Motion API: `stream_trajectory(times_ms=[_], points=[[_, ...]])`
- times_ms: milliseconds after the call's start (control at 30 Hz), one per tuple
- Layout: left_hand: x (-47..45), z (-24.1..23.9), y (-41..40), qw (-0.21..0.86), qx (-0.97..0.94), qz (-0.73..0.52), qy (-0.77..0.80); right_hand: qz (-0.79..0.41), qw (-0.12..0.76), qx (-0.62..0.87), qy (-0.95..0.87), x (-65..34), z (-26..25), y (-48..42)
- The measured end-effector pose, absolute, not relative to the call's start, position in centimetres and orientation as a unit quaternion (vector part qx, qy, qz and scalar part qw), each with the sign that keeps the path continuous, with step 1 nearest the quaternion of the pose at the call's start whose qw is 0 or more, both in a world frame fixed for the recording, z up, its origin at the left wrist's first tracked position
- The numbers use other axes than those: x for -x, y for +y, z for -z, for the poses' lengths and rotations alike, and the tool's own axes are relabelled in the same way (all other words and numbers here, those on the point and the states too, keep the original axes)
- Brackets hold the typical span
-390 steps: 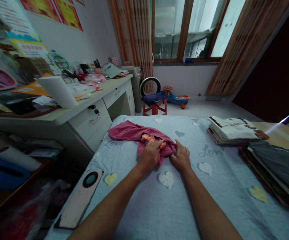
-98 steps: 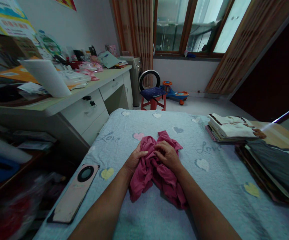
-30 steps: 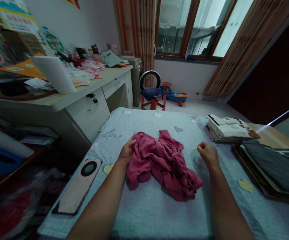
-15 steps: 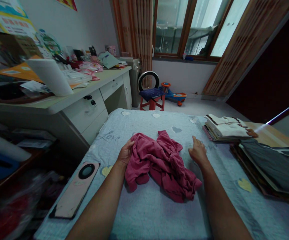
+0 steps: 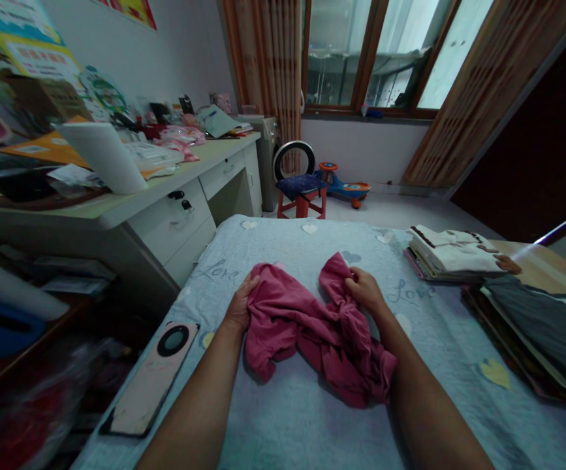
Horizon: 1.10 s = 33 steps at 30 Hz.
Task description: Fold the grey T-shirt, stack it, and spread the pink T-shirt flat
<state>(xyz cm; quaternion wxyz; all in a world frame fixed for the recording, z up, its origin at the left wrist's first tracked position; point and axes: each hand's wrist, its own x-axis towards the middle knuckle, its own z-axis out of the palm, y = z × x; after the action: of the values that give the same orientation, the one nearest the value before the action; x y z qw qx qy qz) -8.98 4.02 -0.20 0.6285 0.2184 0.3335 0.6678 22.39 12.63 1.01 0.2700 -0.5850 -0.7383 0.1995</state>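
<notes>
A crumpled dark-pink garment (image 5: 307, 326) lies bunched on the light blue bed cover (image 5: 283, 431); its exact kind is hard to tell from the folds. My left hand (image 5: 241, 303) grips its upper left edge, the thumb on top and part of the fingers hidden under the cloth. On the other side, my right hand (image 5: 363, 290) pinches the raised upper right corner. Between the two hands the cloth sags in loose folds, with its lower right end twisted and resting on the cover.
A phone (image 5: 150, 378) lies by the left edge. At right sit a folded white stack (image 5: 454, 251) and a pile of dark folded clothes (image 5: 542, 333). A cluttered desk (image 5: 165, 189) stands at left; a red stool (image 5: 302, 202) stands beyond the far edge.
My right hand has moved inward from the bare cover and taken hold of the garment's upper right corner, lifting it slightly. My left hand keeps its hold on the left edge.
</notes>
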Motion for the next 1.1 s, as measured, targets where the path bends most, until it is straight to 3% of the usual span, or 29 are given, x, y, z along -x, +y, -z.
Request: stream_trajectory(times_ms=[100,233,333,433,533,633,700,800,900,967,1100], points=[[9.5,0.1,4.3,0.589,-0.228,-0.682,0.368,-0.123,0.358,0.676,-0.633,-25.4,-1.0,12.7],[10.2,0.3,4.9,0.497,-0.246,-0.711,0.433,0.027,0.350,0.762,-0.544,-28.0,-0.8,12.1],[10.5,0.3,5.0,0.432,-0.271,-0.714,0.480,0.059,0.355,0.726,-0.587,-27.4,-0.9,11.9],[10.3,-0.3,4.8,0.424,-0.295,-0.704,0.486,-0.015,0.340,0.608,-0.718,-25.4,-0.9,12.5],[9.9,-1.7,4.1,0.457,-0.310,-0.691,0.466,-0.090,0.250,0.523,-0.810,-23.4,-0.8,13.0],[10.2,-3.3,3.2,0.492,-0.331,-0.672,0.445,-0.087,0.162,0.497,-0.848,-22.9,-1.1,12.7],[10.7,-4.3,2.4,0.501,-0.358,-0.649,0.448,-0.063,0.162,0.486,-0.857,-23.3,-1.7,12.1],[11.5,-5.6,1.0,0.478,-0.420,-0.605,0.479,-0.038,0.235,0.456,-0.857,-24.9,-3.0,10.6],[11.9,-6.6,-0.7,0.478,-0.506,-0.507,0.509,-0.086,0.242,0.421,-0.870,-26.8,-3.7,8.7],[11.8,-7.0,-1.7,0.469,-0.592,-0.398,0.521,-0.156,0.191,0.399,-0.883,-28.1,-3.7,7.5],[11.2,-7.2,-2.9,0.328,-0.736,-0.252,0.537,-0.272,0.066,0.428,-0.859,-29.4,-3.6,6.4]])
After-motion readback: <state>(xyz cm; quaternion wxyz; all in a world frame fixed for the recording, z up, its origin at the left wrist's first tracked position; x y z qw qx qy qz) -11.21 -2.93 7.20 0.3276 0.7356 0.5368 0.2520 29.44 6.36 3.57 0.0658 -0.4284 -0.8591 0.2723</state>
